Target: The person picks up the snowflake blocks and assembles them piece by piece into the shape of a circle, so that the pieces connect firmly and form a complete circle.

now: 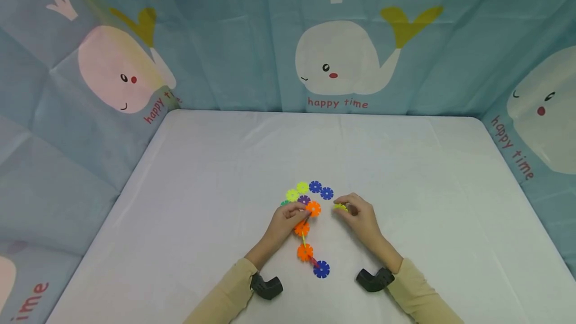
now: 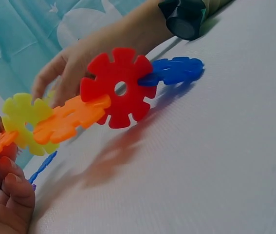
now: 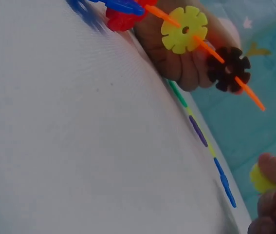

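Note:
My left hand grips a chain of interlocking snowflake discs near its far end. An orange disc tops the chain, joined to a dark disc. Below come another orange disc, a yellow disc, an orange disc, a red disc and a blue disc at the near end, close to the tabletop. To the right, my right hand pinches a loose yellow disc between thumb and fingers, apart from the chain.
Just beyond the hands, several loose discs lie flat on the white table: yellow, blue, purple and a partly hidden green disc. A blue whale-print curtain stands behind the table and at its sides.

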A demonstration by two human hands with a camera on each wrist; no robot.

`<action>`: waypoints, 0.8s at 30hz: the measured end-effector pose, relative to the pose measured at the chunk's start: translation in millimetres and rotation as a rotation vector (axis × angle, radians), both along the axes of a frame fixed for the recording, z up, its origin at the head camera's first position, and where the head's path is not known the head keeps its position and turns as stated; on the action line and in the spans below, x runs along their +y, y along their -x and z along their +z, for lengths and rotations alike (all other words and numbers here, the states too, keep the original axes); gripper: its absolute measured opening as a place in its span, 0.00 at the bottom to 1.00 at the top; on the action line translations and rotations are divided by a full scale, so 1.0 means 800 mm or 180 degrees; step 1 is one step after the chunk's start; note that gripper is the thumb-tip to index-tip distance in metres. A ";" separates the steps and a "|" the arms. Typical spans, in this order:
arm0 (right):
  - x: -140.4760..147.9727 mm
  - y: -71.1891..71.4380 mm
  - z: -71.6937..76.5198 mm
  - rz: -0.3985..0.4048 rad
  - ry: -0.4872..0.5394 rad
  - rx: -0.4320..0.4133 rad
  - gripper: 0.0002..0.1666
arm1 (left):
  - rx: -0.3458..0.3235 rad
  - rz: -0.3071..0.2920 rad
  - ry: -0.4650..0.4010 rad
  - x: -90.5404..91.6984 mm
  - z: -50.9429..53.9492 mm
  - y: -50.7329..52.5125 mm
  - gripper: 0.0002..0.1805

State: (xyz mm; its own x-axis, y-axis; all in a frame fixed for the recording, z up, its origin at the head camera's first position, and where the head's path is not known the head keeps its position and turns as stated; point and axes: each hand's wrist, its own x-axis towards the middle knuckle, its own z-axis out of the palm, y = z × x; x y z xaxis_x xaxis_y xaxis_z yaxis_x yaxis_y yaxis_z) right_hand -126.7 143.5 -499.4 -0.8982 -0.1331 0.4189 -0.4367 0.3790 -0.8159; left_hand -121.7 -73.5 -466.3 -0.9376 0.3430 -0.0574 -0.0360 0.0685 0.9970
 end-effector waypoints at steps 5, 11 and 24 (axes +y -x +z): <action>-0.008 -0.005 0.011 0.0688 0.0737 -0.0197 0.11 | 0.0034 -0.0030 0.0106 0.001 0.001 -0.001 0.10; -0.016 -0.012 0.032 0.0849 0.0739 -0.0151 0.09 | 0.0064 -0.0011 0.0142 0.002 0.001 -0.002 0.09; -0.014 -0.015 0.035 0.0702 0.0800 -0.0187 0.08 | 0.0050 -0.0077 0.0108 0.001 0.004 -0.001 0.09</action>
State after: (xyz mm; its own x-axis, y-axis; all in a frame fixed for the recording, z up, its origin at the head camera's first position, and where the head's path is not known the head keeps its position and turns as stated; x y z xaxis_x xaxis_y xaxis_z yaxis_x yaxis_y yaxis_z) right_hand -115.0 132.0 -471.7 -0.8829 -0.2262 0.4116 -0.4352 0.0644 -0.8980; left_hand -120.7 -72.7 -462.9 -0.9299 0.3637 -0.0546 -0.0182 0.1028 0.9945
